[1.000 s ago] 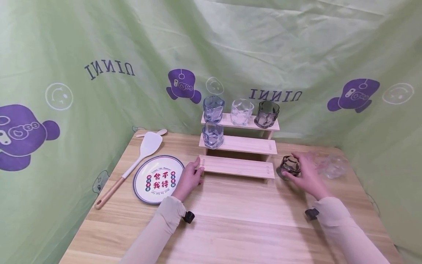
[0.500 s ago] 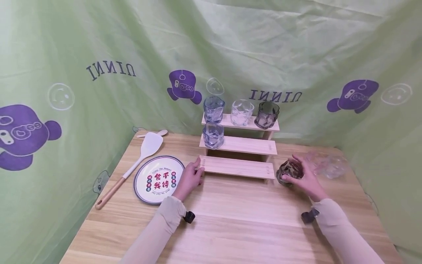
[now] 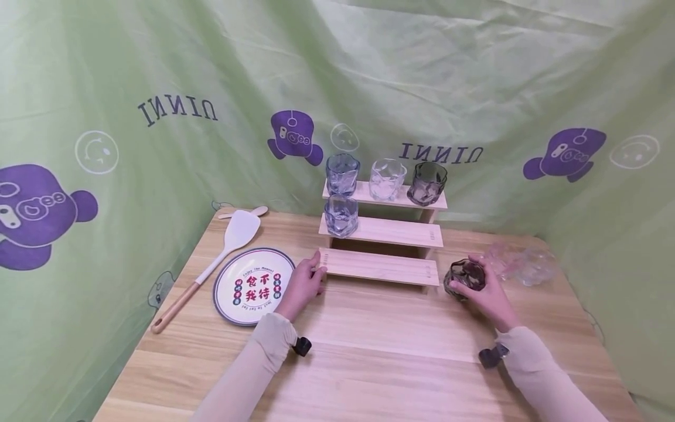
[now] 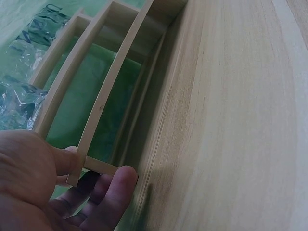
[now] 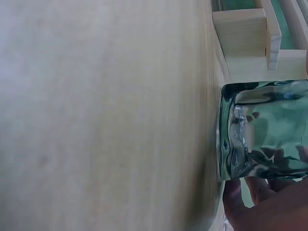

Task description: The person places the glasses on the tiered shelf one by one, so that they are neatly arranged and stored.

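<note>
My left hand pinches the left end of the lowest step of a three-step wooden rack, its thumb on top and fingers under the edge in the left wrist view. To the right of the rack, my right hand grips a dark grey drinking glass with thumb and fingers around its side. In the right wrist view this glass stands with its thick base at the tabletop. A blue glass, a clear glass and a grey glass occupy the top step. Another blue glass is at the middle step's left end.
Behind my right hand are a pinkish clear glass and a clear glass. On the left lie a round plate, a white spatula with a wooden handle, and a small spoon. A green curtain encloses the table.
My right hand has closed around the dark grey glass and shifted it slightly, with the wrist drawing a little left and nearer. My left hand stays on the rack.
</note>
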### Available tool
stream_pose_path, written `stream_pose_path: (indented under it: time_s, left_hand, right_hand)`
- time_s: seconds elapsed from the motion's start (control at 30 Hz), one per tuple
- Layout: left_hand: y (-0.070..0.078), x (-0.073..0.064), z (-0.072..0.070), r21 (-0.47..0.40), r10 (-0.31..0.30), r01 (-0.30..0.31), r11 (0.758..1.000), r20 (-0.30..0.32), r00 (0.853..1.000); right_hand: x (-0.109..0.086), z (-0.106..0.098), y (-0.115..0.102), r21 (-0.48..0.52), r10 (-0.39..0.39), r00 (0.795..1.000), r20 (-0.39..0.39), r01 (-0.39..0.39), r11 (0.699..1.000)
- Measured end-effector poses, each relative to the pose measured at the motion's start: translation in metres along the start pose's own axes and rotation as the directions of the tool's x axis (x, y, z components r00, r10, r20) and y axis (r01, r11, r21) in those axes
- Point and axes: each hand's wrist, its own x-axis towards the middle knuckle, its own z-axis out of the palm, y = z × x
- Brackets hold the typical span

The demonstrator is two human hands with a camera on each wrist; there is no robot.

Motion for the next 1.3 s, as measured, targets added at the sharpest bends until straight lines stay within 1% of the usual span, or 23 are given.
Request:
stream_pose_path:
  time_s: [0.07,0.37,0.53,0.73,0.83,0.97,1.07,1.13,1.23,1.3]
  left_hand:
    - [-0.001,0.0,0.0,-0.004,-0.001,0.001,1.0,0.004,1.0]
    - [-0.002,0.001,0.0,-0.015,0.002,-0.002,1.0,-0.003,1.0]
    - [-0.001,0.001,0.002,-0.027,-0.007,0.007,1.0,-0.003,1.0]
    - [0.0,0.001,0.002,-0.018,-0.001,0.001,1.0,0.002,1.0]
    - [0.0,0.001,0.002,-0.028,-0.009,0.009,1.0,0.008,1.0]
    - [-0.001,0.001,0.001,-0.029,-0.01,0.01,1.0,0.01,1.0]
    - [-0.003,0.001,0.001,-0.024,-0.013,0.013,1.0,0.005,1.0]
    - [-0.004,0.001,0.001,-0.021,-0.012,0.012,1.0,0.002,1.0]
    - [-0.005,0.002,0.001,-0.021,-0.009,0.009,1.0,0.001,1.0]
    - [-0.005,0.002,0.001,-0.018,-0.008,0.008,1.0,0.003,1.0]
  right_hand:
    - [-0.002,0.0,0.0,0.003,0.001,1.0,-0.005,-0.001,1.0]
    - [-0.006,-0.003,0.0,0.044,-0.008,1.0,0.025,0.007,0.999]
    - [-0.007,-0.003,0.002,0.039,-0.006,1.0,0.009,0.005,0.999]
    - [-0.008,-0.006,0.004,0.02,0.042,0.999,0.003,-0.042,0.999]
    - [-0.01,-0.005,0.005,0.033,0.037,0.999,-0.017,-0.036,0.999]
    - [-0.016,-0.005,0.004,0.059,0.056,0.997,-0.051,-0.053,0.997]
    - [-0.019,-0.004,-0.005,0.084,0.061,0.994,-0.09,-0.053,0.995]
    - [-0.018,-0.002,-0.014,0.092,0.047,0.991,-0.123,-0.036,0.995]
    - [-0.013,0.003,-0.037,0.113,0.005,0.987,-0.159,0.013,0.994]
    - [-0.006,0.009,-0.056,0.13,-0.027,0.986,-0.163,0.049,0.99]
